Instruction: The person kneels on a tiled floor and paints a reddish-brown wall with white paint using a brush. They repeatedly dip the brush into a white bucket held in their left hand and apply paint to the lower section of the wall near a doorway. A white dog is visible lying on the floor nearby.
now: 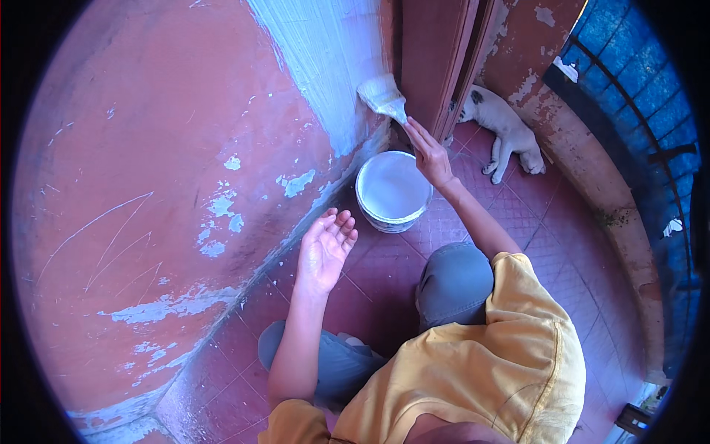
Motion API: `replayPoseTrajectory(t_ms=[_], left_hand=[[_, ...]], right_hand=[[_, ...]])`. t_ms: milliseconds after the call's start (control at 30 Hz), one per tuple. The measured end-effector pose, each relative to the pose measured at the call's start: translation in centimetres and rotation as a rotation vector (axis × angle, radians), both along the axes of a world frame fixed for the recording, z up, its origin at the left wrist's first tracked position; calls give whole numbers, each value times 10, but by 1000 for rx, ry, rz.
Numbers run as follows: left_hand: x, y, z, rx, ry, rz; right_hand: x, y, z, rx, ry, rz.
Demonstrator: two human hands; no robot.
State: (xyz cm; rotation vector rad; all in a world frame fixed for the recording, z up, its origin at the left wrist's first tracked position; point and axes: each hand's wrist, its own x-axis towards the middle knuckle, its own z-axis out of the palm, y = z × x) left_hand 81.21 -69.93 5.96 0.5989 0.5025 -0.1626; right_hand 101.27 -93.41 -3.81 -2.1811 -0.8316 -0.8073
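Observation:
My right hand (431, 152) grips the handle of a wide paintbrush (384, 95), whose white-coated bristles rest against the wall. Fresh white paint (327, 61) covers a streaked patch at the top of the reddish wall (166, 139). Below the brush, a bucket (394, 188) with whitish paint inside and a smeared rim stands on the tiled floor, close to the wall. My left hand (326, 252) is raised palm up between the bucket and the wall's lower part, its fingers slightly curled and holding nothing.
A brown wooden door frame (435, 55) adjoins the painted patch. Beside its foot a white cat with dark spots (507, 130) lies on the red floor tiles (532, 222). A low peeling wall (604, 183) curves along the right, with a blue sheet behind bars (638, 72) beyond it.

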Motion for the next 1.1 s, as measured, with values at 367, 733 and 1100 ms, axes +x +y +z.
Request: replayPoseTrajectory(t_ms=[367, 733, 1100], left_hand=[[2, -6, -1, 0, -12, -31], [3, -5, -8, 10, 32, -23], [3, -7, -7, 38, 26, -3]], right_hand=[[-17, -29, 11, -114, 23, 12], [-7, -19, -25, -113, 231, 19], [31, -27, 21, -456, 260, 249]])
